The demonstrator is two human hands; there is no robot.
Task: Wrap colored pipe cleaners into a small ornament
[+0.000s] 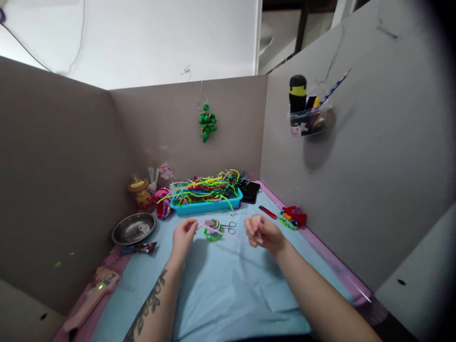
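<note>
My left hand is closed in a pinch on a pale pink pipe cleaner. From there the strand runs right, in front of a small coiled piece with pink, yellow and purple rows and a green looped base. A faint, blurred stretch of it leads towards my right hand, which is raised with its fingers curled together, apparently on the far end. Small scissors lie just behind the coiled piece, between my hands.
A blue tray heaped with colourful pipe cleaners stands at the back. To the left are a metal bowl, a wrapper and a pink glue gun. A red cutter and red craft pieces lie right.
</note>
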